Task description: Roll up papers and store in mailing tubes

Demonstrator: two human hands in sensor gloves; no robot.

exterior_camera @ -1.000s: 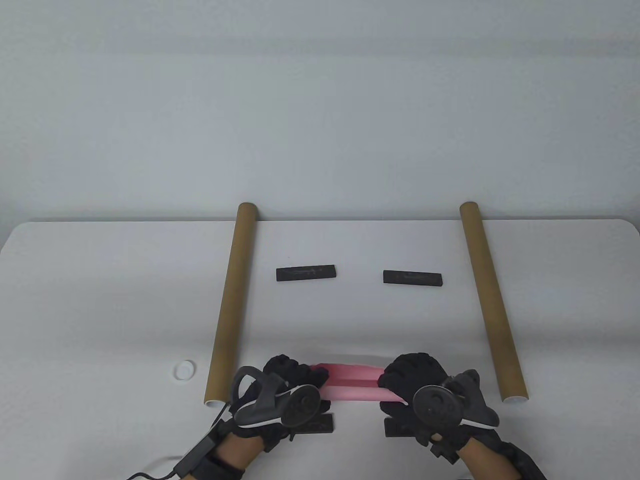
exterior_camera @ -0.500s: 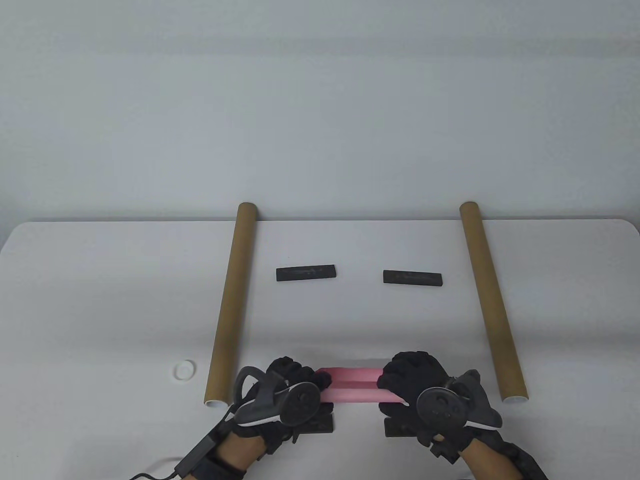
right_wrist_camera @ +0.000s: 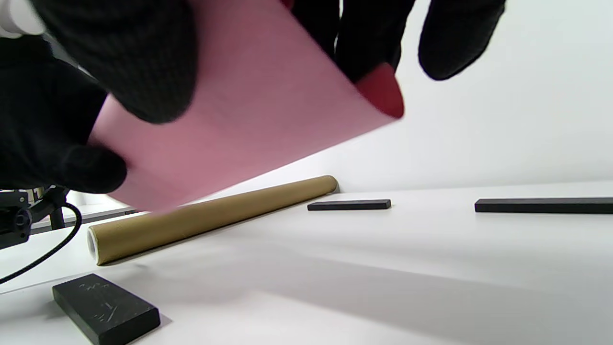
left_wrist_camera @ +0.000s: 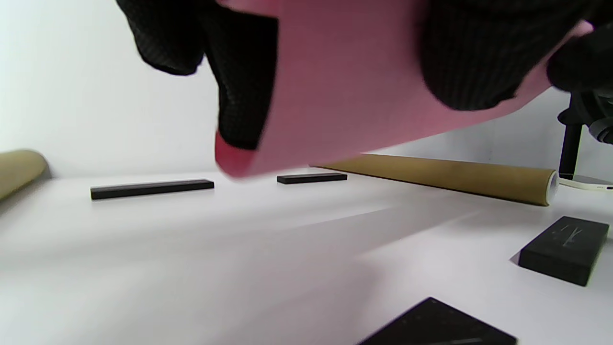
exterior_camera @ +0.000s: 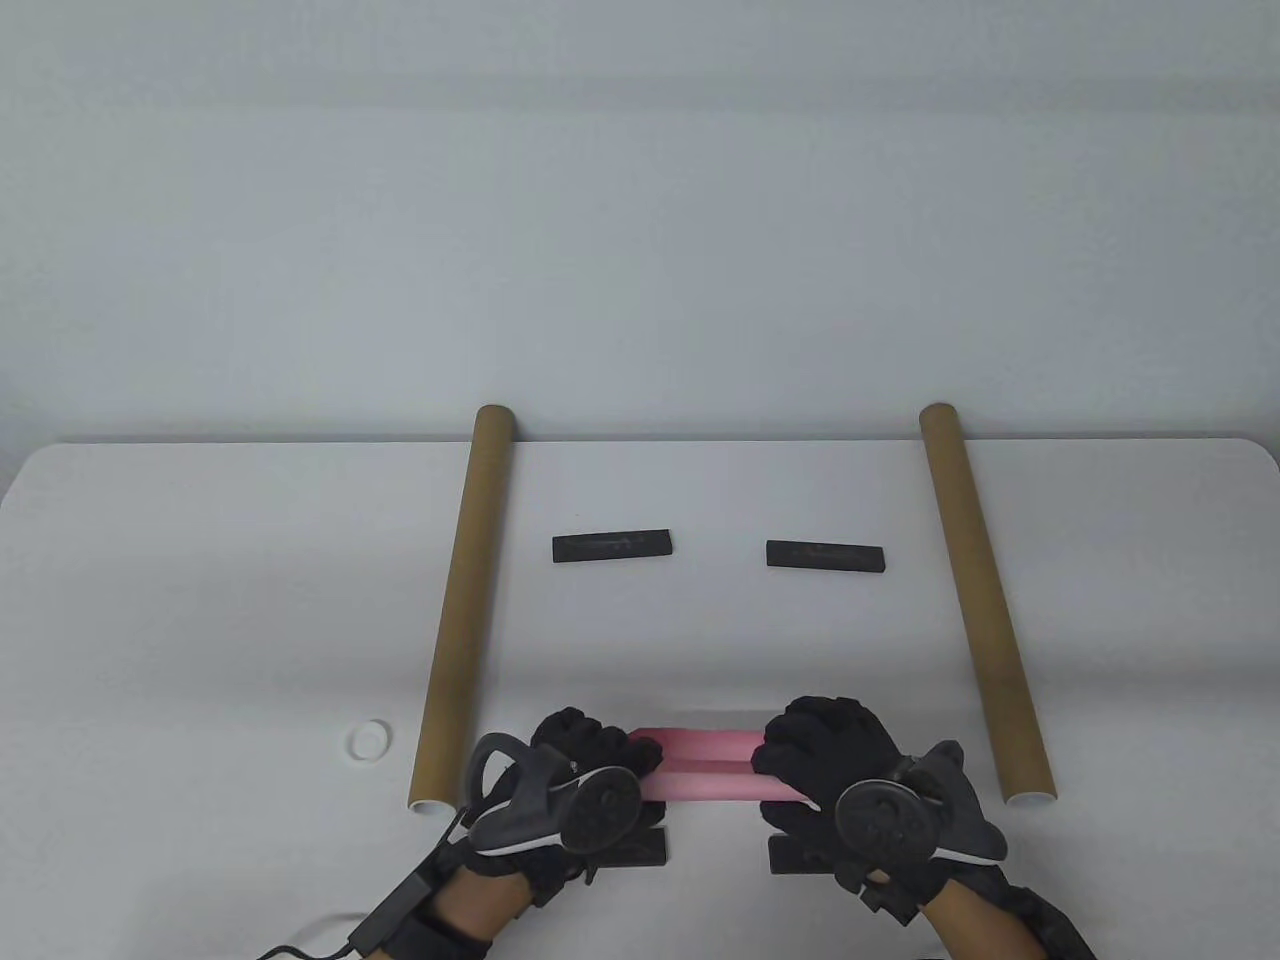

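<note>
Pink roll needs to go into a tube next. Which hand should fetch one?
Left, probably. Both hands grip the pink roll, but the left hand sits almost beside the left tube's open end; the right tube lies further from the right hand.

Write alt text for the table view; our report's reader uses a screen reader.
Two gloved hands, left hand and right hand, grip a partly rolled pink paper at the white table's near edge. Two cardboard mailing tubes flank two black bars.

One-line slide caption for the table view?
Both gloved hands roll pink paper between two cardboard mailing tubes.
</note>
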